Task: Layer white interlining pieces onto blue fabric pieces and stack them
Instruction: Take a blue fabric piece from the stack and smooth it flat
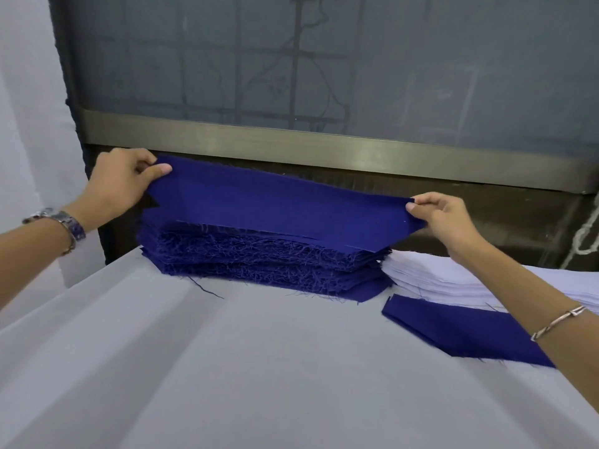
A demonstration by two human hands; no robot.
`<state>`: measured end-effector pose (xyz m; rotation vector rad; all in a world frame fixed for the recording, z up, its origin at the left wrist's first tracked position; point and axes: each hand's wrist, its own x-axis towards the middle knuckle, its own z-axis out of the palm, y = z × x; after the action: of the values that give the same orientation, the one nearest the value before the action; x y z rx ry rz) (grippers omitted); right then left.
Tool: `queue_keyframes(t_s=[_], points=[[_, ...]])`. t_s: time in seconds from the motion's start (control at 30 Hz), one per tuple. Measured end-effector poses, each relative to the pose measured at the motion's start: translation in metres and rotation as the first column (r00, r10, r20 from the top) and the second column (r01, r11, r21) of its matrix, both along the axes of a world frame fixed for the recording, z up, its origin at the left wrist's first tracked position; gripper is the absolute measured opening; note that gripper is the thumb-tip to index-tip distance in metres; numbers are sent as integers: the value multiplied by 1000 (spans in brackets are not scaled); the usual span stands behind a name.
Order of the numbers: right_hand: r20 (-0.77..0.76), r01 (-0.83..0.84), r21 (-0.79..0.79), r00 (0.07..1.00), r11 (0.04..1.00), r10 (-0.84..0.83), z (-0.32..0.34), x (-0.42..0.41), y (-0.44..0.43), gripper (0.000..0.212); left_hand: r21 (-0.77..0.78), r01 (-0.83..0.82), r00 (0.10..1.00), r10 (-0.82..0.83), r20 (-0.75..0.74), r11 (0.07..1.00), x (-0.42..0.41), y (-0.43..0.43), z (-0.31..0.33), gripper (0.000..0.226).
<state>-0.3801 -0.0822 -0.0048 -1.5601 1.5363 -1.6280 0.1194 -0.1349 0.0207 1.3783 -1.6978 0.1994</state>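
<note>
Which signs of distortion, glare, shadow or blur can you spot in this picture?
Head view: wide-angle distortion slightly bows the metal rail; a pale glare patch sits on it; lighting is soft and even, with faint shadow beneath the blue stack; the lifted blue piece, left hand and right hand are sharp; the grey panel behind looks hazy.

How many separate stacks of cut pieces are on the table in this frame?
2. A blue stack sits at the far edge of the table, and a white stack lies directly to its right, partly hidden behind the right forearm. Others may lie out of frame.
</note>
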Motion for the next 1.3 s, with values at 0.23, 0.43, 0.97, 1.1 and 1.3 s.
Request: queue_keyframes(t_s=[0.23, 0.43, 0.97, 1.1, 1.3], points=[[-156, 34, 176, 988, 984, -6, 16, -56, 55, 5, 238, 174, 980, -145, -137, 955, -33, 24, -9, 24], [-186, -11, 433, 977, 901, 101, -1, -115, 107, 8, 414, 364, 928, -287, -236, 834, -69, 59, -30, 29], [-261, -44, 809, 867, 587, 425, -114, -268, 128, 29, 736, 347, 857, -515, 3, 582, -107, 107, -96, 43], [-225, -81, 822, 863, 563, 453, -109, -253, 138, 28, 703, 157, 868, -436, 236, 694, -104, 110, -110, 35], [-220, -104, 834, 837, 541, 501, -76, -205, 162, 27, 566, 116, 852, -375, 366, 816, -97, 105, -129, 56]])
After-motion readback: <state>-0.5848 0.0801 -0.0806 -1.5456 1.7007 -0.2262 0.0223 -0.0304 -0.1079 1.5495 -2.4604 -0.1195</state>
